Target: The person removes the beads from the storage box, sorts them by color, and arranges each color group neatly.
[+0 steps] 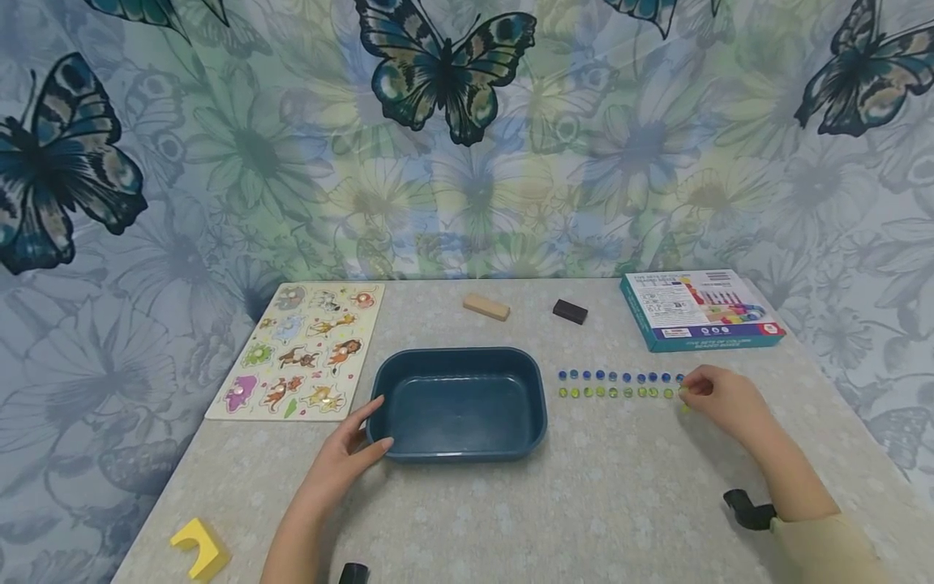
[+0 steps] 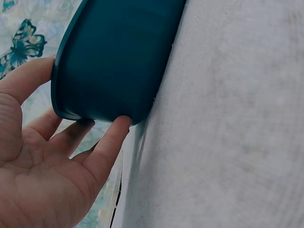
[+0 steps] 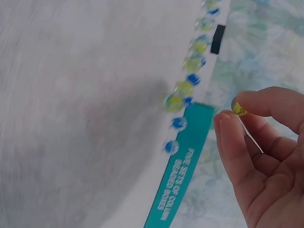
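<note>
My left hand [image 1: 343, 454] lies against the left end of a dark teal plastic basin [image 1: 456, 456]; thumb and fingers touch its rim and outer wall [image 2: 109, 61]. Nothing lies inside the basin. Over at the right, my right hand [image 1: 730, 405] pinches a small clear yellow-green bead [image 3: 239, 109] between thumb and forefinger. That hand is at the right end of two straight rows on the table: blue beads [image 1: 601, 375] behind, yellow-green beads [image 1: 601, 392] in front. The hand hides part of the rows' right end.
Behind the right hand lies a teal-edged box [image 1: 700, 312]. A tan block [image 1: 486, 307] and a black block [image 1: 570, 311] lie beyond the basin. An animal puzzle board [image 1: 299, 353] is at the left, a yellow arch block [image 1: 202, 550] near the front left.
</note>
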Available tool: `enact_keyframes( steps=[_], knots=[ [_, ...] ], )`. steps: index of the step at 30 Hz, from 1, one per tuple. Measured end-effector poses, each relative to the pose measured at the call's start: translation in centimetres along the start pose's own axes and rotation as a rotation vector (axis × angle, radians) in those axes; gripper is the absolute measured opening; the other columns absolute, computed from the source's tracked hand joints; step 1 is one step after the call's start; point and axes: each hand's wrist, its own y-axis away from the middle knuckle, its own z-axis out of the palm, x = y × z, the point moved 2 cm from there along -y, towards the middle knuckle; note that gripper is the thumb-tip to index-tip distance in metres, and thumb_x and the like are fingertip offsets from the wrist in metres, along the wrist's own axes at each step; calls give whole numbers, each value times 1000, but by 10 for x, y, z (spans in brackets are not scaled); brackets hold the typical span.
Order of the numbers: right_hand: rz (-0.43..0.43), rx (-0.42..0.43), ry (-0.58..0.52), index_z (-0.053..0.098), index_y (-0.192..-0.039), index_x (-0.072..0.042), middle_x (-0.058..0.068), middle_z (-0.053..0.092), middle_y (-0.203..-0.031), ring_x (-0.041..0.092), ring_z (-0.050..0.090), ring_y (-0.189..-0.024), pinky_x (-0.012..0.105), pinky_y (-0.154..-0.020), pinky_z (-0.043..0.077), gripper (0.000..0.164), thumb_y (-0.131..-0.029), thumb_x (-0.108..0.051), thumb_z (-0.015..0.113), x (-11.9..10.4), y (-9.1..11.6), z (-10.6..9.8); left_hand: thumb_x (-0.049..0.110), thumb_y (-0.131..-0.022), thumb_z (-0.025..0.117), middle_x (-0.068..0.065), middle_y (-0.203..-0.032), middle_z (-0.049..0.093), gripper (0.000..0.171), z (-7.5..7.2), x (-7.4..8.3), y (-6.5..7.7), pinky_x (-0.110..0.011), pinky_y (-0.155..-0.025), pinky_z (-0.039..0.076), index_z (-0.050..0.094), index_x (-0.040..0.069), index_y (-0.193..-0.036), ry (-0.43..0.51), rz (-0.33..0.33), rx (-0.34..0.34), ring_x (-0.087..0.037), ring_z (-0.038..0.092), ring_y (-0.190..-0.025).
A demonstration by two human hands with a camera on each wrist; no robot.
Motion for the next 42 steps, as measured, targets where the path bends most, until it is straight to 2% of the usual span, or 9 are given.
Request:
enact_keyframes(
  steps=[5, 12, 31, 42],
  knots=[
    [39, -68, 34, 62, -99, 5, 11, 60, -83, 22, 52, -75, 33, -63, 49, 25, -85, -16, 65, 18, -11, 0, 23, -85, 69, -8, -152, 22, 64, 0, -1, -1, -57, -105, 28, 39, 27, -142, 7, 1, 2, -42, 25, -135],
    [107, -135, 63, 62, -94, 4, 11, 59, -81, 22, 52, -74, 33, -63, 48, 21, -84, -15, 65, 27, -20, 7, 23, -85, 69, -7, -153, 21, 64, 1, -2, -1, -56, -107, 26, 39, 26, -141, 27, -1, -3, -42, 24, -136],
    [124, -130, 95, 63, -95, 4, 16, 60, -86, 25, 53, -76, 38, -66, 50, 21, -84, -13, 65, 20, -27, 10, 22, -85, 69, -6, -153, 20, 63, 0, -3, -1, -54, -109, 23, 40, 28, -141, 33, -7, 1, -40, 21, -137],
    [133, -125, 88, 62, -98, 5, 21, 61, -91, 29, 55, -79, 44, -69, 50, 22, -84, -13, 65, 22, -27, 12, 21, -85, 69, -7, -153, 21, 64, 1, -2, -1, -56, -107, 25, 40, 27, -141, 38, -5, 7, -42, 23, -136]
  ],
)
